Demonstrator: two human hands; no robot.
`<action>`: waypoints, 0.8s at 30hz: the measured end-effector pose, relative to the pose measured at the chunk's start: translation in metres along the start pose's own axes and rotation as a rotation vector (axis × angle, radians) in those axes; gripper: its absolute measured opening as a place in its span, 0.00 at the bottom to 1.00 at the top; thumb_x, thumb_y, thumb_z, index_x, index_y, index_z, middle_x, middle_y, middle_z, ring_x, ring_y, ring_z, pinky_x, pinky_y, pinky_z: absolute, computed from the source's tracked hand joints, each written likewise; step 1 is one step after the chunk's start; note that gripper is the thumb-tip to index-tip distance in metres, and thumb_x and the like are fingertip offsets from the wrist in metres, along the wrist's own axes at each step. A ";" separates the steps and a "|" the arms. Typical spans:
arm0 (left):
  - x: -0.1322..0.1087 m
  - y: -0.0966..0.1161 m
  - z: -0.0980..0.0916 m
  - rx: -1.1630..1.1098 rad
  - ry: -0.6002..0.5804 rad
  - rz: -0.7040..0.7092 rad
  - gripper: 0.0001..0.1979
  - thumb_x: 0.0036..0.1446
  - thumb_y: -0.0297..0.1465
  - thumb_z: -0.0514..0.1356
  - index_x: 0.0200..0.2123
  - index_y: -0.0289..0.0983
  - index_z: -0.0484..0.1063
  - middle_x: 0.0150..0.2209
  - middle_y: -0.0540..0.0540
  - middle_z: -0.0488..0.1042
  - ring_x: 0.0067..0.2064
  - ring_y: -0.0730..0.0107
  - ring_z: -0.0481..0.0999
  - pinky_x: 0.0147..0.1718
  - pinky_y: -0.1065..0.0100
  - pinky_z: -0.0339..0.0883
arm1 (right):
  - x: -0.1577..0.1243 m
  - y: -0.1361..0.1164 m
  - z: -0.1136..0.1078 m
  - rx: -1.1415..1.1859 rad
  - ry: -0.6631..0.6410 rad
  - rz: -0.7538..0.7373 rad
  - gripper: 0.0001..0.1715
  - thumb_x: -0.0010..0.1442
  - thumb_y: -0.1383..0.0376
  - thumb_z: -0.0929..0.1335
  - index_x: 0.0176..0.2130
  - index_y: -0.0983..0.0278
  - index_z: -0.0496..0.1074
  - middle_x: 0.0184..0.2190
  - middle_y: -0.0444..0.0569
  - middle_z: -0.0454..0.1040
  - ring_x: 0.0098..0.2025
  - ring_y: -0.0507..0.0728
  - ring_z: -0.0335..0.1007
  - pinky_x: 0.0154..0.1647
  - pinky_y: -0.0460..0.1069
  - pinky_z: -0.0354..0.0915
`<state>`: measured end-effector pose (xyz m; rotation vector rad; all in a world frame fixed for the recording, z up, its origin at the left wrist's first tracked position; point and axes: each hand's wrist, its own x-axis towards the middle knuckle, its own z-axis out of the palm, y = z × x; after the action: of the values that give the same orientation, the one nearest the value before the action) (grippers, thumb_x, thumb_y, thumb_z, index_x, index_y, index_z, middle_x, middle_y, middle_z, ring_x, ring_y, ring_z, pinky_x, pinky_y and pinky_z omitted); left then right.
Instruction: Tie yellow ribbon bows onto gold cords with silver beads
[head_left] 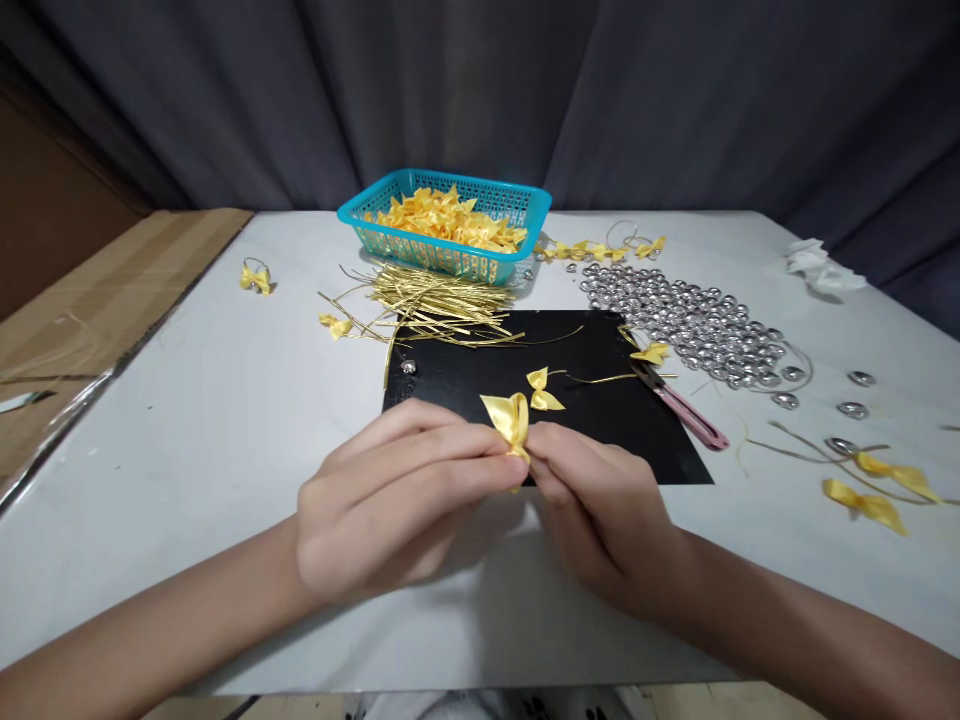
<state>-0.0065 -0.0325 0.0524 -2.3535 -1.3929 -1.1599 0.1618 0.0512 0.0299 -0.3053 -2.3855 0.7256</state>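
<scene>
Satin ribbon bow (511,418), yellow, glossy loops; pinched betw left hand (390,500) & right hand (600,510) fingertips.

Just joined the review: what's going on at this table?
A person pinches a yellow ribbon bow between the fingertips of the left hand and right hand, over the near edge of a black mat. A second bow lies on the mat just behind. Further back: a teal basket of ribbon pieces, gold ties, and silver bells.

Both hands (517,490) pinch a yellow ribbon bow (510,418) over the black mat (600,400).
</scene>
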 end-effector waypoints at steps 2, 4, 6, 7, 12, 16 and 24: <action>0.000 -0.001 0.000 -0.021 -0.014 0.006 0.10 0.52 0.18 0.59 0.35 0.34 0.75 0.31 0.45 0.81 0.32 0.73 0.78 0.29 0.75 0.74 | 0.002 0.001 -0.003 0.007 -0.056 -0.002 0.10 0.62 0.74 0.56 0.33 0.64 0.61 0.26 0.43 0.67 0.25 0.48 0.61 0.26 0.42 0.59; -0.001 -0.001 0.001 -0.041 0.017 -0.017 0.10 0.52 0.18 0.58 0.35 0.35 0.75 0.31 0.46 0.81 0.31 0.72 0.78 0.29 0.73 0.74 | 0.002 0.002 -0.004 -0.005 -0.074 0.005 0.10 0.63 0.73 0.56 0.34 0.64 0.63 0.28 0.44 0.68 0.28 0.48 0.64 0.28 0.42 0.61; -0.002 0.000 0.004 -0.064 0.068 -0.050 0.11 0.53 0.18 0.57 0.34 0.37 0.74 0.31 0.46 0.81 0.30 0.72 0.78 0.29 0.71 0.74 | 0.001 0.003 -0.003 -0.041 -0.012 0.010 0.11 0.62 0.74 0.58 0.38 0.63 0.65 0.29 0.44 0.70 0.30 0.49 0.68 0.31 0.42 0.63; -0.003 0.000 0.005 -0.076 0.092 -0.060 0.11 0.53 0.18 0.57 0.34 0.38 0.74 0.31 0.46 0.81 0.30 0.72 0.78 0.29 0.71 0.74 | 0.000 0.003 -0.003 -0.060 0.029 0.007 0.13 0.61 0.75 0.58 0.40 0.62 0.66 0.30 0.43 0.71 0.31 0.49 0.69 0.31 0.42 0.63; -0.005 0.003 0.009 -0.107 0.142 -0.071 0.11 0.53 0.19 0.57 0.33 0.40 0.75 0.30 0.47 0.80 0.28 0.71 0.78 0.27 0.69 0.73 | -0.005 0.004 -0.002 -0.126 0.096 -0.037 0.16 0.60 0.74 0.60 0.44 0.59 0.68 0.26 0.42 0.72 0.27 0.49 0.70 0.26 0.42 0.63; -0.005 0.003 0.007 -0.068 0.132 -0.068 0.13 0.53 0.18 0.55 0.34 0.40 0.74 0.31 0.47 0.81 0.29 0.71 0.78 0.27 0.70 0.73 | -0.005 0.005 -0.004 -0.224 0.083 -0.080 0.17 0.57 0.75 0.59 0.42 0.61 0.69 0.23 0.42 0.70 0.24 0.49 0.66 0.24 0.44 0.60; -0.007 0.003 0.006 -0.022 0.128 -0.033 0.14 0.50 0.16 0.57 0.35 0.39 0.74 0.33 0.47 0.81 0.32 0.71 0.78 0.30 0.71 0.73 | -0.006 0.004 -0.001 -0.161 0.081 -0.087 0.16 0.60 0.75 0.58 0.41 0.63 0.69 0.20 0.41 0.64 0.20 0.49 0.58 0.21 0.44 0.56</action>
<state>-0.0028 -0.0361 0.0442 -2.2350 -1.3871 -1.3156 0.1670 0.0531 0.0255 -0.2897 -2.3678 0.4731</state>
